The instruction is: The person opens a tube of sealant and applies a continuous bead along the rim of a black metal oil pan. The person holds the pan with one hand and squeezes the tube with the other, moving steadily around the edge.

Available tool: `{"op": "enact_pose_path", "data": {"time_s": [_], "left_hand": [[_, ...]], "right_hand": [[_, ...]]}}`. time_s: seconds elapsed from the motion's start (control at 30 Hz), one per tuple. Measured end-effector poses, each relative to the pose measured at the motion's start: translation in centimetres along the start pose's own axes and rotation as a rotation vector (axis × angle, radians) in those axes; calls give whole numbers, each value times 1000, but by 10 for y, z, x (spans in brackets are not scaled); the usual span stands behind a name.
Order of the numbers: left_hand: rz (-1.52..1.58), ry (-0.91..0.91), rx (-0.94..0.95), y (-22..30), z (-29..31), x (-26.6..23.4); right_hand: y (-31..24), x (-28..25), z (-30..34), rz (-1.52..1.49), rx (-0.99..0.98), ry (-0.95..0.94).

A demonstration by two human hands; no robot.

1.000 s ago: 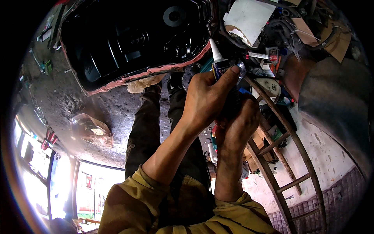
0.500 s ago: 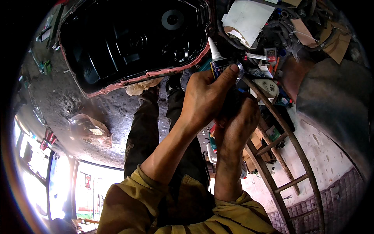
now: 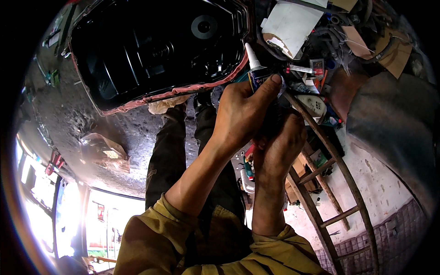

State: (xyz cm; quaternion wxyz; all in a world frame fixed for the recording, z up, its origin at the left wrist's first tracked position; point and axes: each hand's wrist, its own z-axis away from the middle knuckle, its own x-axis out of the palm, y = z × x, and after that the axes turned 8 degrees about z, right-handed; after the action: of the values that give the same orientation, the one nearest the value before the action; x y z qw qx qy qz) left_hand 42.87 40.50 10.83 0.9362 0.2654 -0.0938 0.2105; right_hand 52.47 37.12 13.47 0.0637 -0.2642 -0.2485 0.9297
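Observation:
A black oil pan [image 3: 137, 59] is at the top of the view with its hollow side showing. A reddish-pink bead of sealant [image 3: 169, 90] runs along its near rim and up the right side. My left hand [image 3: 240, 107] is closed around a dark sealant tube [image 3: 259, 78], thumb pressed on its upper part. The white nozzle [image 3: 251, 56] points up, its tip close to the pan's right rim; whether it touches, I cannot tell. Below, my right hand [image 3: 286, 140] is closed around the tube's lower end, which is mostly hidden in the fingers.
A wooden ladder [image 3: 337, 169] stands at the right by a pale wall. Hoses, cardboard and a white sheet [image 3: 293, 27] crowd the upper right, near a white bottle [image 3: 313, 105]. A crumpled cloth [image 3: 166, 104] lies under the pan's near edge; a clear plastic bag [image 3: 104, 149] is on the floor.
Almost nothing differs. The tube and both hands keep their hold and place, while the background at the right has shifted slightly to the left in view.

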Motion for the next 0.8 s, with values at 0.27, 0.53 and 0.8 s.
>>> {"op": "enact_pose_path", "data": {"time_s": [0.27, 0.53, 0.8], "left_hand": [[-34, 17, -20, 5, -2, 1], [45, 18, -1, 8, -4, 4], [21, 19, -17, 10, -7, 6]], "right_hand": [[-6, 1, 0, -12, 31, 14], [-22, 8, 3, -67, 23, 8], [-17, 3, -5, 100, -85, -15]]}}
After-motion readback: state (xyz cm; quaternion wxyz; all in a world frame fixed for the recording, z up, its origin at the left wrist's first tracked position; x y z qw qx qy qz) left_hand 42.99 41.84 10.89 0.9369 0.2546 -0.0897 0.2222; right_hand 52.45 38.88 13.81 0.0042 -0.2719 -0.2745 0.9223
